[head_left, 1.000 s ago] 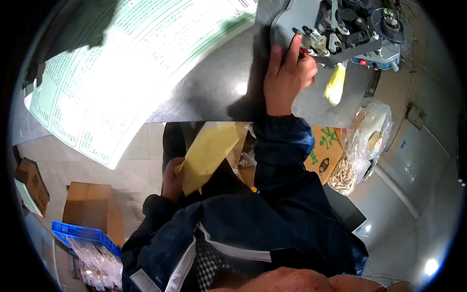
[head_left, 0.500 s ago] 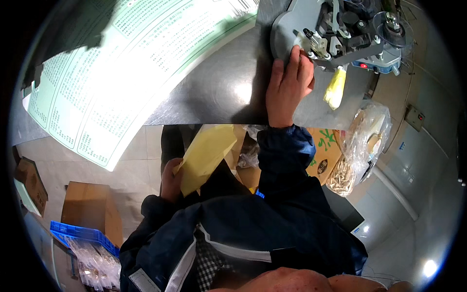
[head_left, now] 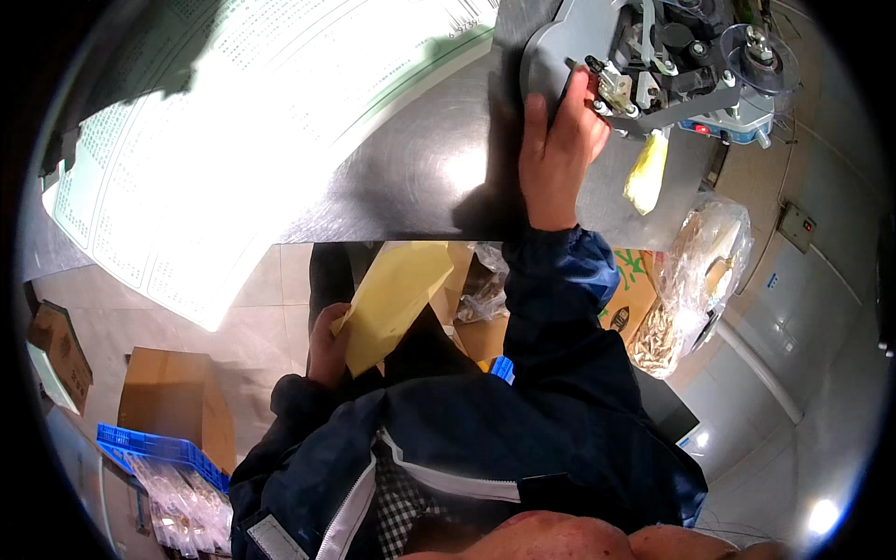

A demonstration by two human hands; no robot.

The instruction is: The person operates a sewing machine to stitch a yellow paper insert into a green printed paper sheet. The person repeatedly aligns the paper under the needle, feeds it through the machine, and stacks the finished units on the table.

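Observation:
Below the table's front edge, my left hand (head_left: 327,347) is closed on the side of a yellow paper sheet (head_left: 399,297), held over my lap. My right hand (head_left: 563,154) reaches to a grey tabletop machine (head_left: 557,51) with rollers and small metal parts. Its index fingertip is beside the machine's metal piece (head_left: 614,86) and black knob. The thumb stands apart from the index finger, and the other fingers are partly curled and partly hidden. To the right of this hand, a crumpled yellow bundle (head_left: 646,175) hangs from the machine's front.
Large green-and-white printed sheets (head_left: 233,187) lie on the metal table (head_left: 411,177) and overhang its edge. A clear reel (head_left: 761,61) sits on the machine's right. Below are a clear plastic bag (head_left: 691,289), a cardboard box (head_left: 173,397) and a blue crate (head_left: 163,453).
My right hand has shifted slightly right and up along the machine. A small white piece seen at its fingertip before no longer shows. My left hand and the yellow paper sheet stay in place.

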